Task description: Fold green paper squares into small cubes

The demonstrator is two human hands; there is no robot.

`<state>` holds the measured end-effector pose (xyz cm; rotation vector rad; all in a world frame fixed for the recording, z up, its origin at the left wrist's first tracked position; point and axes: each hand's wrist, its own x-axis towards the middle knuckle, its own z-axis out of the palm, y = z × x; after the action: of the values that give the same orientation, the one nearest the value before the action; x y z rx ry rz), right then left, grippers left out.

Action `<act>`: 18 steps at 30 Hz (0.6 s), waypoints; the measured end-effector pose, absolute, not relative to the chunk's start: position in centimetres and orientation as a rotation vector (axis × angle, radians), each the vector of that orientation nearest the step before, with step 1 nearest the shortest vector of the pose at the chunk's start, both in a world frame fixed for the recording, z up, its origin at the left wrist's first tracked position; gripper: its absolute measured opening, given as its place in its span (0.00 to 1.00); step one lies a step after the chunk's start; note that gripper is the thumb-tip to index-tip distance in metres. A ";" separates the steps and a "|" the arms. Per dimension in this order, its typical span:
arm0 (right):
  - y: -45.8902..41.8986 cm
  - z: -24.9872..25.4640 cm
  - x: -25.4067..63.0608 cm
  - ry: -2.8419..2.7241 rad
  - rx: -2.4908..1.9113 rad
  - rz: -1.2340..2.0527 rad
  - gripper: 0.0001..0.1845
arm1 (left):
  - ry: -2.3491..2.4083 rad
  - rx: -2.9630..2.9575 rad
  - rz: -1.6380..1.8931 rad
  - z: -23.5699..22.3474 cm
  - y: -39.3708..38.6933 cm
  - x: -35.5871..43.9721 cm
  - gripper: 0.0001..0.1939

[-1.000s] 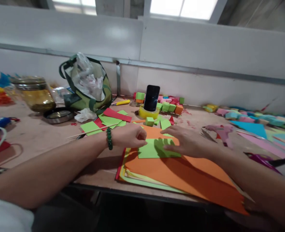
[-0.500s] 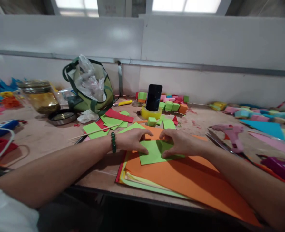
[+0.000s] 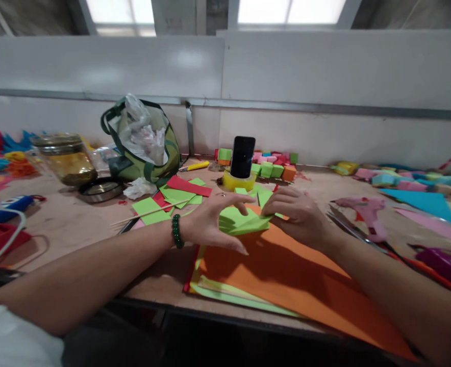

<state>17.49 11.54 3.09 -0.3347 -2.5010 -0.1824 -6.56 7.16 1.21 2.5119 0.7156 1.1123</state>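
A piece of green paper (image 3: 244,222) is held just above a stack of coloured sheets whose top one is orange (image 3: 286,270). My right hand (image 3: 298,214) pinches the paper at its right end, fingers pressed together. On the paper's left side my left hand (image 3: 218,219), with a green bead bracelet (image 3: 177,231) at the wrist, has thumb and fingers spread wide apart. Behind the hands stands a small green paper cube (image 3: 241,191), partly hidden.
A phone (image 3: 243,157) leans upright on a yellow tape roll (image 3: 239,181). Paper cubes (image 3: 267,169) lie behind it. Green and red scraps (image 3: 183,193), skewers (image 3: 149,212) and a bag (image 3: 145,142) are at left; a pink glue gun (image 3: 363,209) and scissors (image 3: 346,224) at right.
The green paper has lifted and tilted off the orange sheet. My right hand has closed on its right end and moved right; my left hand has opened wider.
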 end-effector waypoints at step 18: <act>5.1 -0.7 22.3 -2.744 -0.740 -0.137 0.22 | 0.615 3.303 0.372 1.2 4.2 -4.7 0.07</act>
<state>22.30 5.09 -0.66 -0.7401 -2.7442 -0.1369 -4.66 4.22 1.20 3.3032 0.6150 0.3724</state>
